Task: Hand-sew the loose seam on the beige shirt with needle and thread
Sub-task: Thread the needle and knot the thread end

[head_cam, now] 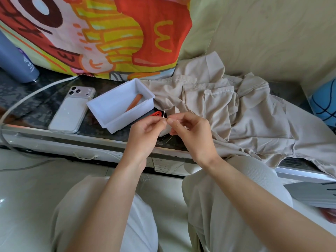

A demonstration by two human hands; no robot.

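Presently, the left hand (145,131) pinches the needle (164,112) between thumb and forefinger, with the shaft upright and the remaining fingers curled. The right hand (189,131) pinches the thread (164,141) between thumb and forefinger, its fingertips almost touching the left's. Loose thread hangs below both hands. The shirt (245,115) lies crumpled on the table (36,99), right of the hands, one edge draped over the front. A tray (127,122) and phone (71,113) sit left.

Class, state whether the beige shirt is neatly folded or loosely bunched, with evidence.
Loosely bunched: the beige shirt lies in uneven wrinkled heaps on the dark table, part overhanging its edge.
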